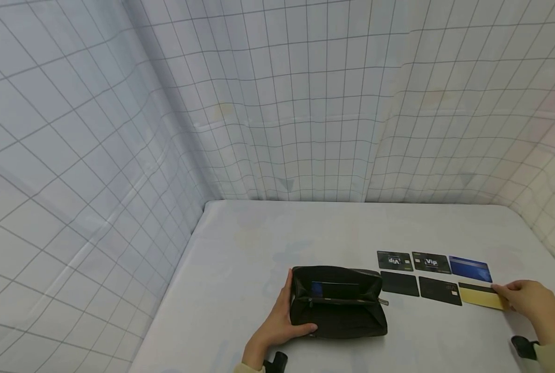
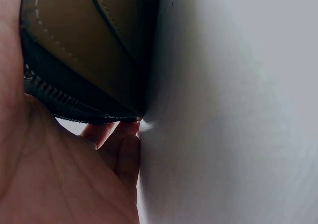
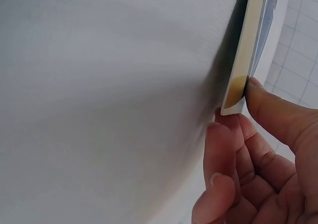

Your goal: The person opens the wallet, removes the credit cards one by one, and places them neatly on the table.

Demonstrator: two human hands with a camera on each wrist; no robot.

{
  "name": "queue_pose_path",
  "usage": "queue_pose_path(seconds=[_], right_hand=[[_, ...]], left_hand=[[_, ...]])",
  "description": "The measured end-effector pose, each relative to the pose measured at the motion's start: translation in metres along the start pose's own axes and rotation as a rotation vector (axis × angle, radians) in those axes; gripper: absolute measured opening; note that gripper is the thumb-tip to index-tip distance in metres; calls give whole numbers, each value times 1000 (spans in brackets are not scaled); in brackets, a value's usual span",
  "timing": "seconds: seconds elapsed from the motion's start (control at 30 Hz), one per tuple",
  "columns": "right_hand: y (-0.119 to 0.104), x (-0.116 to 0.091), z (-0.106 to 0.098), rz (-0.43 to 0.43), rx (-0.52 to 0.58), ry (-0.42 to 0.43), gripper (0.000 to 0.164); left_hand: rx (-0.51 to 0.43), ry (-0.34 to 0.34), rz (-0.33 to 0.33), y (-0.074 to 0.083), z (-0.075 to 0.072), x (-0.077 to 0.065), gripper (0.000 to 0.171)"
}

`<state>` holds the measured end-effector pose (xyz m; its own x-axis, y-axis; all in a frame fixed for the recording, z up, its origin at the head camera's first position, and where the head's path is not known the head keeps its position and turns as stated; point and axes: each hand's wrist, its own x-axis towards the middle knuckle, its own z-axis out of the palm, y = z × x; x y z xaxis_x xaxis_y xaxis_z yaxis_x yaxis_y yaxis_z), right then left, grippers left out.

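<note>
A black zip wallet [image 1: 338, 326] stands unzipped on the table, its mouth spread wide. Inside it, a blue card [image 1: 316, 289] shows in a slot. My left hand [image 1: 274, 325] grips the wallet's left side, thumb over the front edge and fingers behind. The left wrist view has the wallet's zipper edge [image 2: 59, 97] between thumb and fingers, with a brown stitched panel [image 2: 79, 35] above. Off to the right, my right hand [image 1: 536, 301] pinches the right end of a gold card [image 1: 478, 297] with a black stripe. The thumb [image 3: 273, 105] lies on that card's face.
Beside the gold card lie two dark cards [image 1: 439, 290] [image 1: 400, 284]. A back row holds a blue card [image 1: 470, 269] and two black cards marked Vip [image 1: 431, 262] [image 1: 395, 260]. White gridded sheets [image 1: 282, 103] enclose the white table [image 1: 240, 259] at the back and sides.
</note>
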<state>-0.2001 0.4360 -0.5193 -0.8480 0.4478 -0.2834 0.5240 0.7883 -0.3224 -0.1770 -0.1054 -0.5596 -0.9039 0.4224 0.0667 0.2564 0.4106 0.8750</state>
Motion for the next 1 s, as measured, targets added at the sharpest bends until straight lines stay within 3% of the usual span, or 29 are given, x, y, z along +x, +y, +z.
queue_pose_path(seconds=[0.2, 0.6, 1.0], right_hand=[[0, 2, 0, 14, 8, 4, 48], [15, 22, 17, 68, 192, 29, 47], [4, 10, 12, 60, 118, 31, 43]], left_hand=[[8, 4, -11, 0, 0, -1, 121], [6, 6, -5, 1, 0, -1, 121], [20, 1, -16, 0, 0, 0, 122]])
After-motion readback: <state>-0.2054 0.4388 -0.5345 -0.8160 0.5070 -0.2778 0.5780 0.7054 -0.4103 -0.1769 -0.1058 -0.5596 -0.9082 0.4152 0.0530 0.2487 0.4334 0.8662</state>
